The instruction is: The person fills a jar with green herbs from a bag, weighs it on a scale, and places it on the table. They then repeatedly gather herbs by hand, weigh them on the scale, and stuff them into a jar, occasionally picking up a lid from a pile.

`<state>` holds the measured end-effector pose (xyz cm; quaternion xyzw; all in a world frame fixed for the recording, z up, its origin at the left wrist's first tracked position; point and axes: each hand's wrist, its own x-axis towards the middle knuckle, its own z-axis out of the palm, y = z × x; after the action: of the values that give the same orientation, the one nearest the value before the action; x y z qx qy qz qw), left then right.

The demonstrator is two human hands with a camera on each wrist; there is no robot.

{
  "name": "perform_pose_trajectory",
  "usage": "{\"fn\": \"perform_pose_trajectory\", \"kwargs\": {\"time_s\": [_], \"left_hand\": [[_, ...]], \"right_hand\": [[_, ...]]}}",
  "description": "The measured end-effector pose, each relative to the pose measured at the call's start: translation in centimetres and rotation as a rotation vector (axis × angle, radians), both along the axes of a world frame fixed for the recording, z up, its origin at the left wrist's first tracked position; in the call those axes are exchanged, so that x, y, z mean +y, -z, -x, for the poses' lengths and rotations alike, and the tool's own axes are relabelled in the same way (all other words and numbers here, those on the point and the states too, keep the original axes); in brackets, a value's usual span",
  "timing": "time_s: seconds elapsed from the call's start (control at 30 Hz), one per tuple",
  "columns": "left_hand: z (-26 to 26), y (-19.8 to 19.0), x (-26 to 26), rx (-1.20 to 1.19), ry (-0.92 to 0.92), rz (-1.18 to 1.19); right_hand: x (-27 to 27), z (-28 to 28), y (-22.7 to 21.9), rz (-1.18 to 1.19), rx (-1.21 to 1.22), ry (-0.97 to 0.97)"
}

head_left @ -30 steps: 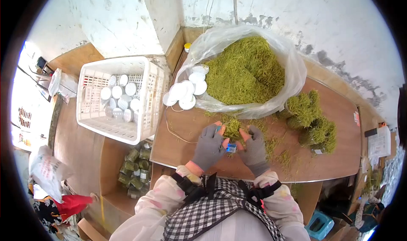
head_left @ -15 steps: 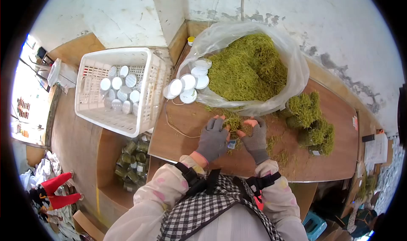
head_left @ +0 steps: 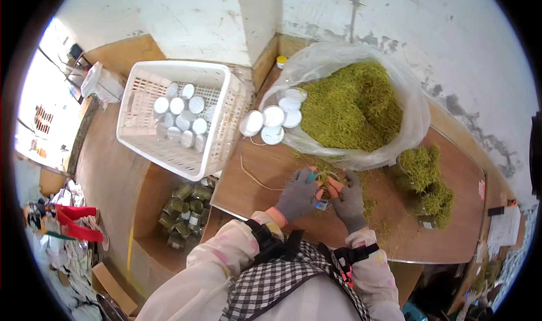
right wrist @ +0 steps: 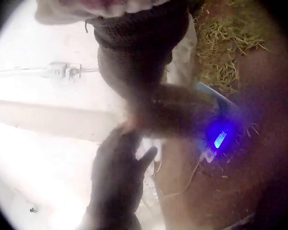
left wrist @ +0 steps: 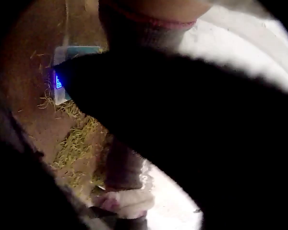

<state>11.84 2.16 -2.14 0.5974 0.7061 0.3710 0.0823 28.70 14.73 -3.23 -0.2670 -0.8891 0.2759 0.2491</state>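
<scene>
Both hands wear grey gloves with bare fingertips. They meet over a small scale (head_left: 322,204) with a lit blue display near the table's front edge. My left hand (head_left: 298,197) and my right hand (head_left: 349,202) face each other, fingertips bent in around a clump of thin dried green stems (head_left: 324,177). In the right wrist view, a blurred, jar-like cylinder (right wrist: 180,112) stands on the scale, with the left fingertips at its top. The left wrist view is mostly blacked out, with the scale's display (left wrist: 59,81) and loose stems (left wrist: 79,146) beside it.
A large clear bag (head_left: 415,123) heaped with green stems lies behind the hands. White lids (head_left: 274,116) lie at its left. Stem-filled jars (head_left: 420,171) stand to the right. A white basket (head_left: 217,146) holds more lids; a cardboard box (head_left: 148,208) below holds filled jars.
The head view has swung, so the scene sits farther right and lower. Both hands stay over the scale, their fingertips shifting about the stems. A person in red at far left has changed posture.
</scene>
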Motion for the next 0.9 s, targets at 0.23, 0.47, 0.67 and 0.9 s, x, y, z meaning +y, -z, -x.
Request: {"fn": "perform_pose_trajectory", "kwargs": {"time_s": [0.23, 0.47, 0.67, 0.9], "left_hand": [[11.9, -0.3, 0.0, 0.021, -0.337, 0.003], [21.6, 5.3, 2.6, 0.003, -0.566, 0.522], [21.4, 8.6, 3.1, 0.147, -0.578, 0.404], [18.6, 8.2, 0.4, 0.080, -0.407, 0.168]], "right_hand": [[-1.2, 0.2, -2.6, 0.001, -0.014, 0.046], [-3.2, -3.6, -3.7, 0.085, 0.073, 0.336], [-6.0, -8.6, -2.8, 0.299, 0.037, 0.585], [-5.9, -10.0, -1.4, 0.344, 0.080, 0.636]]}}
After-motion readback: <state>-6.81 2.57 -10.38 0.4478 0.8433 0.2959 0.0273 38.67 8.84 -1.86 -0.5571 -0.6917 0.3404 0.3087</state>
